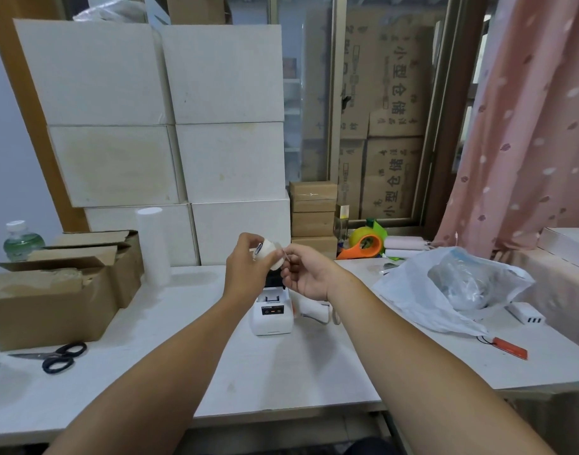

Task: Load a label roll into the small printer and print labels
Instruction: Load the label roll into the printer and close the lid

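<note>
A small white label roll (271,254) is held up in the air by my left hand (245,269), fingers wrapped round it. My right hand (306,274) pinches something thin at the roll's right edge, probably its loose end or a strip of wrapping. Directly below both hands sits the small white printer (272,315) on the white table (281,372), its lid open and its dark paper bay partly hidden behind my hands. Its front panel with an orange button faces me.
An open cardboard box (55,290) and black scissors (56,356) lie at the left. A white plastic bag (445,290), a white charger (526,312) and an orange tag (508,348) are on the right. An orange tape dispenser (363,246) stands behind the printer, before stacked white boxes.
</note>
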Available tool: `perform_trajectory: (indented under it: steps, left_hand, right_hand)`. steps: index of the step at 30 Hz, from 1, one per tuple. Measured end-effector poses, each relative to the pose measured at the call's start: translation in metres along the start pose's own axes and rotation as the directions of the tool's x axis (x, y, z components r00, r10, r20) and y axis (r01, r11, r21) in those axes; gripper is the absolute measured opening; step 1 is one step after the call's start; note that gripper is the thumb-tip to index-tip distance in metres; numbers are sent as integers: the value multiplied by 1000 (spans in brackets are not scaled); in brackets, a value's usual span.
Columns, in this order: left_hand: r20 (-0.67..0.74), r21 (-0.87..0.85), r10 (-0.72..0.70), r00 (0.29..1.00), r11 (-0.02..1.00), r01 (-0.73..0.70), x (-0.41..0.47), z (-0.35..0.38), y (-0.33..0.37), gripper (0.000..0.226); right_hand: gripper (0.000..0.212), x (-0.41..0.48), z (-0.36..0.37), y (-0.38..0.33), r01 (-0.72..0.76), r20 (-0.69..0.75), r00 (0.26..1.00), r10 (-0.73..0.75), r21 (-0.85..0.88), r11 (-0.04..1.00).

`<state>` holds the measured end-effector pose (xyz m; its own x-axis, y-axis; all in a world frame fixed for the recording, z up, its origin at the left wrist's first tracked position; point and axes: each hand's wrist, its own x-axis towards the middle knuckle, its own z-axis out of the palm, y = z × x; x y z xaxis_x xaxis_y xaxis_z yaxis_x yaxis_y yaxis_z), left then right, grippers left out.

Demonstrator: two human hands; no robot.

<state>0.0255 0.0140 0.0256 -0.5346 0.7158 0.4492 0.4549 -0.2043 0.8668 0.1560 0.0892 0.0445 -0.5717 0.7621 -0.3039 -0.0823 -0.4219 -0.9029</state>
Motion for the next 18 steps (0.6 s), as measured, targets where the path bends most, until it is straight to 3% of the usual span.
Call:
perform_trajectory:
  steps: [5, 9, 14, 18]
  left_hand:
    - [22, -39, -5, 1000, 999, 5, -5, -2, -4, 35]
    - [60, 116, 102, 993, 987, -109, -9, 2, -5, 44]
    - [50, 308, 75, 996, 948, -87, -15, 9, -3, 59]
    - [-7, 386, 72, 997, 920, -64, -18, 17, 6, 55]
  right_hand:
    - [22, -3, 3, -4, 45, -14, 999, -44, 73, 996]
    - [14, -1, 1, -4, 38, -36, 999, -34, 96, 995]
    - [17, 0, -1, -3, 67, -66, 996, -67, -5, 998]
    - [15, -4, 1, -6, 112, -63, 991, -119, -114, 987]
